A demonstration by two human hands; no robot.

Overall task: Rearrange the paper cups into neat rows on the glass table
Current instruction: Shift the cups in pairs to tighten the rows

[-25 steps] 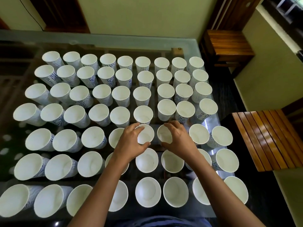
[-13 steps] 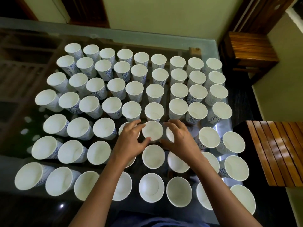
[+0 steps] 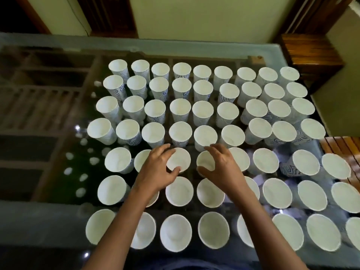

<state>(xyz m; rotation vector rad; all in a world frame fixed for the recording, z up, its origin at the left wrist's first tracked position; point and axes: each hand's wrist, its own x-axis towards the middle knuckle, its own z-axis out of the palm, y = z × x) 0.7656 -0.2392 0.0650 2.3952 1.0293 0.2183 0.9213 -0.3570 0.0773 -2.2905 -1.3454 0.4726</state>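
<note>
head | left hand (image 3: 155, 173) grips cup (image 3: 179, 158) | right hand (image 3: 224, 169) apparently grips neighbouring cup (image 3: 205, 161)

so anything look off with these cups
No cup is tipped, crushed or spilled. In the third row from the near edge, a cup toward the right stands farther from its left neighbour than the others do.

bottom-right cup (image 3: 355, 232) — cut by right edge | cup (image 3: 139, 160) under left hand (image 3: 155, 172) — mostly hidden | print on far cups (image 3: 181, 88) blurred
</note>
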